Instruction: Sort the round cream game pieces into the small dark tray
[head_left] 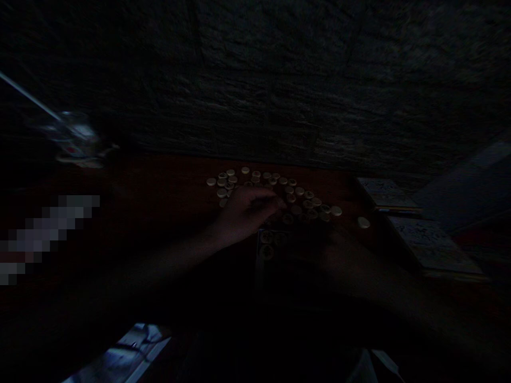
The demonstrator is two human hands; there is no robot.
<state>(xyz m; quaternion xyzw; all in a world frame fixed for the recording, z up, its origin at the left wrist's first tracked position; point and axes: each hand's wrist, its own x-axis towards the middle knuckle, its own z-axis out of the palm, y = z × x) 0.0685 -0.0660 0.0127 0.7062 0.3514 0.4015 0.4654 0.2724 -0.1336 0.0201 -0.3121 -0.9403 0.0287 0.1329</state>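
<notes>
The picture is very dark. Many round, pale pieces, some with markings, lie scattered on a reddish-brown table. My left hand is over the middle of them, its fingers curled with the tips close together near several pieces; what they hold, if anything, is hidden. Below it, a few marked discs sit inside the corner of a dark box or tray. My right hand is a dim shape to the right of these discs, its fingers lost in shadow.
Two patterned books or flat boxes lie at the right. One pale piece lies apart near them. A clear, shiny object stands at the back left. A dark textured wall rises behind the table.
</notes>
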